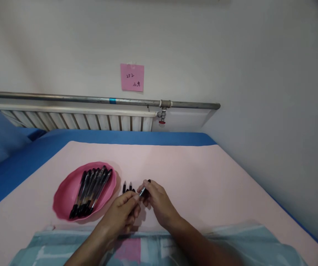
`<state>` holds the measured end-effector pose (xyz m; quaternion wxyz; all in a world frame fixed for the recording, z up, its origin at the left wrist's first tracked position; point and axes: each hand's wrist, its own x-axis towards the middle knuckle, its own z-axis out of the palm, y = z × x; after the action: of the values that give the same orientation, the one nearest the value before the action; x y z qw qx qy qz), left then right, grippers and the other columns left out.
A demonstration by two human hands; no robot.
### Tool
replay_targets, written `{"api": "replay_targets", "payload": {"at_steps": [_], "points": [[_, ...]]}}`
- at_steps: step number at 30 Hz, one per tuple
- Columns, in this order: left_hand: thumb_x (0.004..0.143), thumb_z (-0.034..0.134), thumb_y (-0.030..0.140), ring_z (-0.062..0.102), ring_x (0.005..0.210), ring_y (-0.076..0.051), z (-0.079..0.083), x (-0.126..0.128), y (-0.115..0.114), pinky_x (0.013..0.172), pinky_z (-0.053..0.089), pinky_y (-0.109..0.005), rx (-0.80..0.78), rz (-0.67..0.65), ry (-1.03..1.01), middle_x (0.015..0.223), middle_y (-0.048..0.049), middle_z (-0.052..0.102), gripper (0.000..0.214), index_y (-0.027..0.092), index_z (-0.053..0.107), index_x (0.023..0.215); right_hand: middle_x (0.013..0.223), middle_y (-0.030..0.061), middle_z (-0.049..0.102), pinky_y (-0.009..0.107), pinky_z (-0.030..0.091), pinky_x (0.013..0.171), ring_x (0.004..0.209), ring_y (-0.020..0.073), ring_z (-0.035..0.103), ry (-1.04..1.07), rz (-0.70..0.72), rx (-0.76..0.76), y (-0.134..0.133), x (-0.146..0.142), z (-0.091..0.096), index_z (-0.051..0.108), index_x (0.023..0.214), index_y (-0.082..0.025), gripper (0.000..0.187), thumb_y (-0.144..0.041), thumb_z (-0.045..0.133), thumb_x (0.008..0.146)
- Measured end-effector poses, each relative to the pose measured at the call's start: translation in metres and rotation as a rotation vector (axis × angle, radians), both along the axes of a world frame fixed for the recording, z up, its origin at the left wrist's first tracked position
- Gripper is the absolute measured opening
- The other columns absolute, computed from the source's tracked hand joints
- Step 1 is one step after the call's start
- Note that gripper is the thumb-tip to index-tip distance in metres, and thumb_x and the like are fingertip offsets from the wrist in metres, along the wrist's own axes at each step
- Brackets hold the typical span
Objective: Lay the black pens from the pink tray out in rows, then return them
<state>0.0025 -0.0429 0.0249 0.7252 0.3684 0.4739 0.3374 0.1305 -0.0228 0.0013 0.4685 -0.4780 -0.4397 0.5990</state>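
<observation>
- Gripping a pen [142, 191] with the fingers of both left hand [124, 211] and right hand [159, 205], above the counter [216, 184] toward its near edge.
- Working beside a bowl [61, 195] of other pens [91, 192], set toward the near left corner.
- Partly hiding dark pieces [124, 187] beyond the left hand.

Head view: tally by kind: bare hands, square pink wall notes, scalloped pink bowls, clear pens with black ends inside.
Left hand and right hand, both bare: 2
Square pink paper note: 1
Scalloped pink bowl: 1
Clear pens with black ends, in the bowl: at least 6, overlapping
Total: at least 10
</observation>
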Motion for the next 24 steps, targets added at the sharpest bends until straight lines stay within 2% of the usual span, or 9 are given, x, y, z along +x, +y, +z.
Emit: {"api": "replay_targets", "payload": {"at_steps": [4, 8, 10, 13, 17, 20, 24], "points": [[0.067, 0.062, 0.054, 0.018, 0.032, 0.001, 0.003, 0.004, -0.006, 0.03, 0.01, -0.013, -0.075, 0.003, 0.001, 0.05, 0.0109, 0.039, 0.038, 0.019, 0.05, 0.076, 0.052, -0.0026, 0.051, 0.021, 0.031, 0.042, 0.044, 0.0089, 0.044, 0.077, -0.1, -0.075, 0.007, 0.002, -0.001, 0.054, 0.066, -0.017, 0.035, -0.05, 0.05, 0.078], [0.069, 0.061, 0.054, 0.017, 0.033, 0.0, 0.004, 0.006, -0.015, 0.029, 0.008, -0.014, -0.156, -0.033, -0.046, 0.051, 0.0105, 0.039, 0.045, 0.017, 0.056, 0.094, 0.056, -0.0023, 0.05, 0.019, 0.02, 0.036, 0.043, 0.0066, 0.04, 0.326, -0.375, -0.191, 0.025, 0.026, 0.001, 0.048, 0.063, -0.018, 0.028, -0.043, 0.054, 0.074], [0.071, 0.061, 0.052, 0.018, 0.034, 0.0, 0.003, 0.005, -0.017, 0.03, 0.008, -0.013, -0.173, -0.039, -0.072, 0.052, 0.01, 0.04, 0.045, 0.017, 0.057, 0.099, 0.059, -0.0023, 0.051, 0.018, 0.019, 0.036, 0.045, 0.0062, 0.041, 0.371, -0.416, -0.199, 0.031, 0.039, 0.004, 0.046, 0.064, -0.018, 0.025, -0.04, 0.056, 0.071], [0.074, 0.061, 0.049, 0.019, 0.034, 0.001, -0.001, 0.003, -0.015, 0.031, 0.01, -0.013, -0.166, -0.004, -0.123, 0.054, 0.0092, 0.042, 0.04, 0.017, 0.058, 0.098, 0.06, -0.0023, 0.051, 0.018, 0.019, 0.035, 0.046, 0.0059, 0.04, 0.363, -0.367, -0.19, 0.032, 0.045, 0.008, 0.048, 0.065, -0.018, 0.025, -0.04, 0.058, 0.069], [0.076, 0.06, 0.044, 0.024, 0.033, 0.001, -0.005, 0.0, -0.011, 0.03, 0.015, -0.013, -0.102, 0.052, -0.171, 0.057, 0.0075, 0.047, 0.033, 0.016, 0.057, 0.094, 0.059, -0.0027, 0.051, 0.018, 0.018, 0.035, 0.042, 0.0046, 0.038, 0.216, -0.225, -0.191, 0.024, 0.035, 0.012, 0.051, 0.065, -0.017, 0.021, -0.037, 0.055, 0.069], [0.076, 0.062, 0.041, 0.027, 0.032, 0.001, -0.007, -0.001, -0.01, 0.03, 0.017, -0.013, -0.076, 0.104, -0.183, 0.056, 0.0071, 0.049, 0.029, 0.016, 0.056, 0.089, 0.058, -0.0039, 0.052, 0.017, 0.016, 0.035, 0.039, 0.0033, 0.034, 0.126, -0.058, -0.195, 0.017, 0.027, 0.015, 0.052, 0.066, -0.017, 0.014, -0.031, 0.054, 0.069], [0.076, 0.061, 0.041, 0.032, 0.03, 0.0, -0.009, 0.0, -0.009, 0.029, 0.019, -0.013, 0.006, 0.136, -0.176, 0.056, 0.006, 0.053, 0.026, 0.016, 0.053, 0.075, 0.049, -0.007, 0.047, 0.017, 0.017, 0.036, 0.037, 0.0026, 0.031, 0.087, 0.153, -0.218, 0.004, 0.018, 0.018, 0.05, 0.065, -0.017, 0.016, -0.03, 0.059, 0.068]]}}
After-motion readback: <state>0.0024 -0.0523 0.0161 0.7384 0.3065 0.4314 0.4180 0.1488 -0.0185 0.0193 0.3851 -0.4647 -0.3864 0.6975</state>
